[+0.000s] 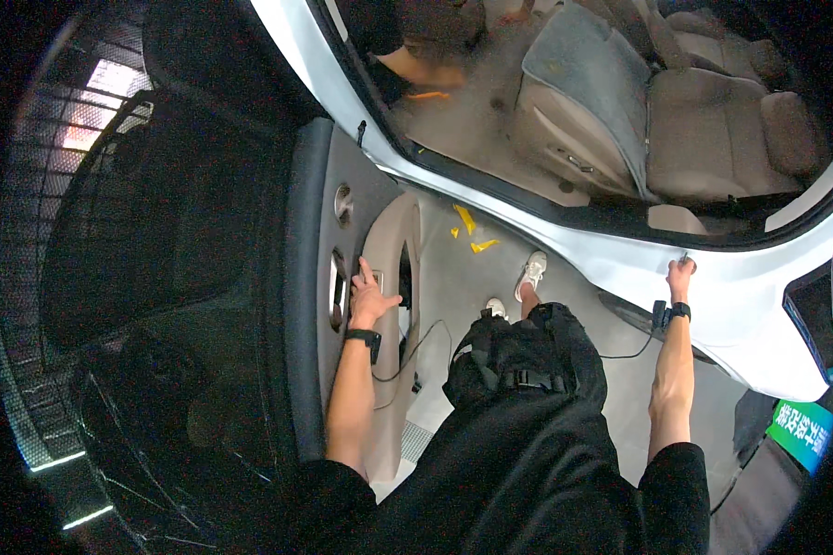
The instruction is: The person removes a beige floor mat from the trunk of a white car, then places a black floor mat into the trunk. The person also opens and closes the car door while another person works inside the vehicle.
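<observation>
My left hand [366, 301] lies on the inner panel of an open car door [310, 213], its fingers spread and nothing gripped. The beige armrest [389, 236] with a long pull opening is beside its thumb. At the right, my right hand [680, 276] is closed against the white door frame [620, 254] of the car body. Its fingertips meet at a small dark piece on that frame, too small to name. A dark band with a box [661, 314] sits on my right wrist, and another dark band [365, 342] on my left.
Beige car seats [699, 129] and a grey cover [583, 69] show inside the cabin, with part of another person's arm [426, 69]. Yellow tape pieces [465, 220] lie on the grey floor [444, 264]. A thin cable [426, 338] hangs by the door. A green sign [801, 430] stands at lower right.
</observation>
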Demonstrator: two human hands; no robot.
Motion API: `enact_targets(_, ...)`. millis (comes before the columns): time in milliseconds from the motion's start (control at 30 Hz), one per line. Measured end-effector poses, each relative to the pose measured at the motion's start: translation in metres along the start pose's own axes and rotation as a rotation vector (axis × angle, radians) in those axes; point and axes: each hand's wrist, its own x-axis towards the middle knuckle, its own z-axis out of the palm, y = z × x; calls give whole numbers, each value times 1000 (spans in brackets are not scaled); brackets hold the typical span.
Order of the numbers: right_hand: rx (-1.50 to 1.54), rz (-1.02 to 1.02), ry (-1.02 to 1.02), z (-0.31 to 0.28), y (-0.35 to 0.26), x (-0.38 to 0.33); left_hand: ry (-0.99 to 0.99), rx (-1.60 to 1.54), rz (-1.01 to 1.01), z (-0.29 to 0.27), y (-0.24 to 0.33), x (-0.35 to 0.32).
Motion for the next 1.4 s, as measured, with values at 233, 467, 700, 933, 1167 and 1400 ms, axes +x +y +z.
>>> enact_targets(233,170,241,-119,-8,-15,-1,45,-88,125,1,-11,-17)
enact_targets(467,-14,19,-56,7,22,7,52,-20,23,13,-17,-52)
enact_targets(700,-169,-212,138,10,17,3,1,12,-5,11,-15,-52)
enact_targets(933,-19,-6,-19,-10,-23,-7,45,71,-5,12,-14,-54)
enact_targets(1167,-2,-5,-50,-15,-37,-12,31,21,37,10,-16,-50)
enact_targets(1400,-59,-54,-11,0,3,0,107,-28,75,20,-23,-54)
